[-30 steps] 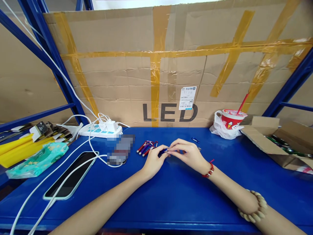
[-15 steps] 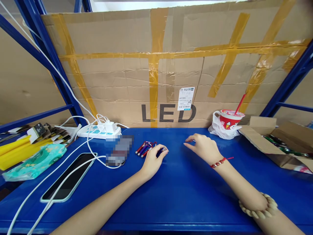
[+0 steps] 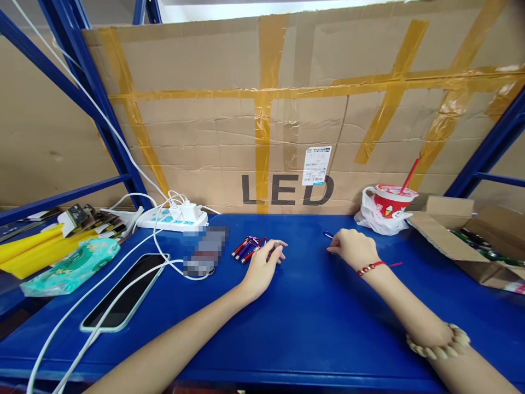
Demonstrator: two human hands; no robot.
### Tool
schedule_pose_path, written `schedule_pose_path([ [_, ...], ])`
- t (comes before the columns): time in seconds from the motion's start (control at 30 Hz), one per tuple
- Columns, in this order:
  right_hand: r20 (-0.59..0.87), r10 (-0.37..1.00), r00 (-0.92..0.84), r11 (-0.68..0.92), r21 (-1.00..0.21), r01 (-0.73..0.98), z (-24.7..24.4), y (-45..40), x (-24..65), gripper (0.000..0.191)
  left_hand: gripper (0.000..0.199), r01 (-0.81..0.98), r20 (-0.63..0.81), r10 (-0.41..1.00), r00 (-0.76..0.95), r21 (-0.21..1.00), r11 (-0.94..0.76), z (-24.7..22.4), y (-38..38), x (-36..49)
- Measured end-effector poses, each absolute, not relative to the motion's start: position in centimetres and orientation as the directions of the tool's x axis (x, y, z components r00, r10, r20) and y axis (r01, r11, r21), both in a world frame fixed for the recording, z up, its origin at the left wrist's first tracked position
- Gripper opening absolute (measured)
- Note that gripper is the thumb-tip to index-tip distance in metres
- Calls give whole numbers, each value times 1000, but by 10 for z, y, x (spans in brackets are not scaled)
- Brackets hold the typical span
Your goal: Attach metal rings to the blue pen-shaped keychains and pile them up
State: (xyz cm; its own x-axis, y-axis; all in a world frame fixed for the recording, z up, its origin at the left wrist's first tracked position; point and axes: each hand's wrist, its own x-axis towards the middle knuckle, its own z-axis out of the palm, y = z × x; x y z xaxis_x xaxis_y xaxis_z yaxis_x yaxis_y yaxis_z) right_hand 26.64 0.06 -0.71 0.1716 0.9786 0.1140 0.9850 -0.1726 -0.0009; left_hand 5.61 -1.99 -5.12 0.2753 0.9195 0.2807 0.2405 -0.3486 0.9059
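Note:
My left hand point(image 3: 262, 266) rests on the blue tabletop with its fingers curled toward the thumb. Something small and dark with a shiny end seems to sit between them, mostly hidden. Just left of those fingers lies a small pile of red and purple metal tubes point(image 3: 246, 249) with silver ends, like keychain penlights. Farther right, my right hand point(image 3: 353, 249) is closed in a pinch, knuckles up. A small blue tube point(image 3: 328, 235) pokes out past its fingertips; the rest of it is covered.
Left are a blurred-out phone-like object point(image 3: 205, 251), a phone point(image 3: 125, 295), white cables, a power strip point(image 3: 174, 219) and a teal packet point(image 3: 74, 266). Right stand a red cup point(image 3: 391, 205) in a plastic bag and an open carton point(image 3: 447, 235). A large cardboard sheet point(image 3: 205, 137) closes off the back.
My right hand has turned and its fingers have closed, with the blue tube now showing. The left hand's fingers have shifted slightly. The whole view has slid a little to the right.

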Motion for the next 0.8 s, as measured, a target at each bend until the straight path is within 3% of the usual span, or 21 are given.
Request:
schedule_pose_path([
  [0.07, 175, 976, 133, -127, -48, 991, -9, 2, 265, 17, 29, 222, 273, 911, 309, 911, -348, -52, -20, 56],
  [0.2, 342, 939, -21, 178, -434, 883, -16, 2, 254, 25, 25, 251, 299, 886, 354, 882, -398, -52, -21, 57],
  [0.3, 444, 891, -95, 375, -601, 706, -21, -3, 241, 26, 18, 278, 357, 870, 339, 846, -456, -51, -21, 56],
  [0.57, 470, 847, -249, 531, -726, 436, -20, -13, 225, 26, 12, 341, 446, 843, 302, 775, -532, -51, -20, 56],
  [0.8, 347, 871, -348, 481, -746, 460, -26, -9, 227, 28, 16, 435, 474, 829, 297, 706, -559, -56, -18, 55],
])
